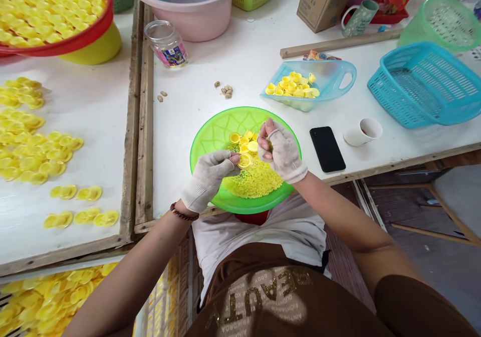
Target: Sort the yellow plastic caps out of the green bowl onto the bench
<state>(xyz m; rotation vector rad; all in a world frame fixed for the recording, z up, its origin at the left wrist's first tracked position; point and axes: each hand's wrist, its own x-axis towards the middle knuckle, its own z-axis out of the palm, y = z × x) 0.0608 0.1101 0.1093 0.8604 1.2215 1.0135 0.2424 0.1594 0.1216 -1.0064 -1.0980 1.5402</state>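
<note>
My left hand (pixel 208 179), in a fingerless white glove, pinches a yellow plastic cap (pixel 244 160) above a bright green plastic bowl (pixel 244 120). My right hand (pixel 282 154), also gloved, curls its fingertips together over the bowl, with a small yellow piece (pixel 269 144) seemingly between them. In the bowl, a heap of tiny yellow bits (pixel 255 180) lies under both hands. Several loose yellow caps (pixel 242 142) rest beyond that heap. My fingers hide part of the pile.
A pale blue tray of yellow caps (pixel 296 89) sits beyond the bowl. A black smartphone (pixel 327 149) and a white cup on its side (pixel 363 131) lie to the right. On the left, a white board (pixel 78 111) holds rows of yellow caps. Baskets and basins stand behind.
</note>
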